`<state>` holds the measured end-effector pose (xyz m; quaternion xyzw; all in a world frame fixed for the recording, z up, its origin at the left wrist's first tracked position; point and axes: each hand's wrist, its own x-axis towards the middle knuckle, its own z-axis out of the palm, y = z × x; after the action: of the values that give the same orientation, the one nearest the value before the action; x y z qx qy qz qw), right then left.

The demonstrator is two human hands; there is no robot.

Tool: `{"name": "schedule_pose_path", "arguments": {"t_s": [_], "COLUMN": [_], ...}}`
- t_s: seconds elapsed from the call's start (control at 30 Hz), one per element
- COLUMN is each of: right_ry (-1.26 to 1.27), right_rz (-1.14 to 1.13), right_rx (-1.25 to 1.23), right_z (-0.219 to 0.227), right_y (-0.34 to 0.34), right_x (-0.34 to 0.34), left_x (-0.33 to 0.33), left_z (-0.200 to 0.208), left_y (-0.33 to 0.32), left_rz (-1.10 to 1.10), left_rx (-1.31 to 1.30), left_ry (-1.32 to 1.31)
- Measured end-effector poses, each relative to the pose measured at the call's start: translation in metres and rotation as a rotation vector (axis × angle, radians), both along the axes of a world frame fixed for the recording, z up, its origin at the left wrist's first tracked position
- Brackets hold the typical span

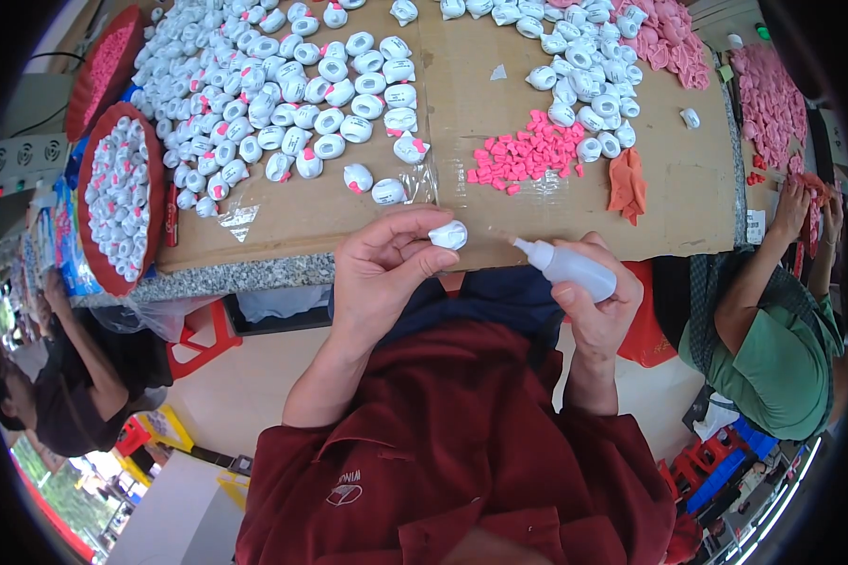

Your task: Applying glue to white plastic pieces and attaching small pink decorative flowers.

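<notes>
Between the thumb and fingers of my left hand is a small white hollow piece with pointed ears, held just past the cardboard's near edge. My right hand is closed around a small translucent squeeze bottle. Its thin nozzle points left toward the white piece, with a gap between them. Beyond my hands, small pink bow-shaped parts lie in a loose pile. Many similar white pieces cover the left of the cardboard, several bearing a pink bow. More white pieces are heaped at the back right.
At the left stand a red bowl of white pieces and another red bowl of pink bits. A crumpled orange piece and pink soft parts lie at the right. Co-workers sit on the left and right.
</notes>
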<state>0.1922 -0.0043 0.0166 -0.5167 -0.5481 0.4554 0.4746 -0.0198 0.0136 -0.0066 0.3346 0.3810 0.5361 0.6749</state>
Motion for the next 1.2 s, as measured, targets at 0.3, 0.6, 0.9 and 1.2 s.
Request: {"name": "schedule_pose_path", "arguments": {"t_s": [0.3,0.6,0.9,1.2], "right_ry": [-0.031,-0.218,-0.649,-0.519], "right_rz": [0.001,-0.076,0.048,0.008], "right_rx": [0.127,0.156,0.376,0.327], "right_z": [-0.013,-0.011,-0.016,-0.011], "right_y": [0.021,0.026,0.060,0.039], "right_x": [-0.023,-0.026,-0.019,-0.017], "left_x": [-0.003,-0.005,0.002,0.011], "left_z": [0.003,0.002,0.005,0.002], "left_y": [-0.003,-0.007,-0.010,-0.014], "left_rz": [-0.044,-0.017,-0.071,-0.103], "left_rx": [-0.074,-0.093,-0.097,-0.092], "left_ry": [0.016,0.037,0.018,0.026]}}
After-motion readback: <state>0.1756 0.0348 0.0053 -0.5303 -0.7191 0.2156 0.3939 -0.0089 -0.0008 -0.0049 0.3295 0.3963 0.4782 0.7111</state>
